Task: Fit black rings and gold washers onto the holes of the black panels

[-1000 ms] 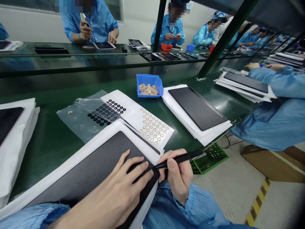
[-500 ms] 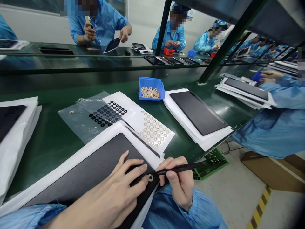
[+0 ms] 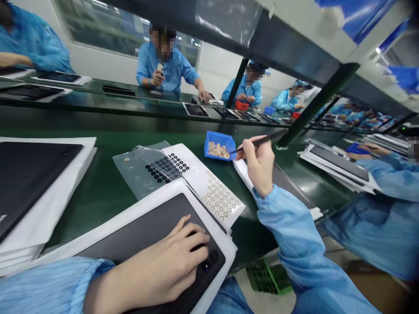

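My left hand [image 3: 173, 257] lies spread on a dark tablet [image 3: 144, 235], back up on white sheeting, near two round black camera rings [image 3: 210, 261] at its corner. My right hand [image 3: 258, 165] grips a slim black pick [image 3: 258, 142], its tip at the rim of a blue plastic bin [image 3: 220, 145] holding small gold rings. A white sheet of gold rings [image 3: 219, 196] lies just beyond the tablet. Black round pads on a sheet [image 3: 166, 168] rest beside it, partly under a clear plastic bag [image 3: 131, 172]. My right forearm hides most of another dark tablet [image 3: 288, 179].
A stacked tablet on white sheeting [image 3: 32, 174] lies at the left of the green bench [image 3: 81, 209]. Co-workers in blue smocks [image 3: 166, 69] work across a glass shelf [image 3: 98, 100]. Another co-worker's sleeve [image 3: 376, 231] and tablets [image 3: 340, 163] fill the right. Black posts rise behind.
My right hand has moved away from the tablet's corner to the blue bin, carrying the pick. My left hand stays on the tablet. The whole head view has tilted.
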`<state>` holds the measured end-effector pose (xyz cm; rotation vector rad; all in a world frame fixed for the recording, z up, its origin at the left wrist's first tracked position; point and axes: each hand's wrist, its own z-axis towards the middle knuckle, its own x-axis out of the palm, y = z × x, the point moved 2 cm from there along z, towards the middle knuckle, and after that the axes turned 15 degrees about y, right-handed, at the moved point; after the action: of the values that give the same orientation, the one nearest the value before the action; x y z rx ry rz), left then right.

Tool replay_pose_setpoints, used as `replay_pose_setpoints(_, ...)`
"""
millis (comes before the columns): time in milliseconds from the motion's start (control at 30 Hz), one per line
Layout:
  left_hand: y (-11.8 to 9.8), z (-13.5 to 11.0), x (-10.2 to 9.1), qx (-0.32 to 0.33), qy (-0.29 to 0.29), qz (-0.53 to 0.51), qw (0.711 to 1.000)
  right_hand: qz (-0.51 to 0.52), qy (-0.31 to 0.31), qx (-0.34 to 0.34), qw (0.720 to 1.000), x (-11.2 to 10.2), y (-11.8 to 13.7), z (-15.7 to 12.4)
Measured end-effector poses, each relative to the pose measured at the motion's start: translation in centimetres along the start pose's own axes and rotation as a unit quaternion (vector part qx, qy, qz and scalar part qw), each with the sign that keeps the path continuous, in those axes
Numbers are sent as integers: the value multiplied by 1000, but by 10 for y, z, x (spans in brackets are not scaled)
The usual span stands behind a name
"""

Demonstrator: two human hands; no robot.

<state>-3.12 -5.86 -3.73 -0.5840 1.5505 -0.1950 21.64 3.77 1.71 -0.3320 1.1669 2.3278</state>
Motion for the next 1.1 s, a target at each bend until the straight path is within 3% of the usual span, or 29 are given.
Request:
replay_pose_setpoints(100,-1,0,1,-1,-17,17,1000,-91,47,30,994,14,-38,59)
replay_pose_setpoints(167,-1,-1,3,-5,-23,28,999,-110,77,32,991,23,-57,77)
replay_pose_setpoints(367,-1,-3,3,2,-38,42,998,-153,132,49,978,35,-70,77)
replay_pose_setpoints(500,9,-2,-10,-3,-73,49,996,-180,172,67,966,41,-67,80)
replay_pose_setpoints(567,25,-6,-23,-55,-104,59,991,-191,190,69,961,47,-67,84)
replay_pose_setpoints(667,66,-25,-45,-196,-158,71,965,-208,207,69,954,56,-69,90)
replay_pose_setpoints(800,130,-71,-71,-393,-208,54,894,-233,195,80,950,60,-75,95)
replay_pose_setpoints(900,161,-100,-80,-507,-194,19,839,-240,190,84,948,57,-75,99)
replay_pose_setpoints(1000,171,-107,-81,-542,-153,-40,825,-229,211,68,948,65,-62,101)
replay_pose_setpoints(1100,165,-97,-77,-530,-129,-111,831,-195,266,27,944,99,-35,89)
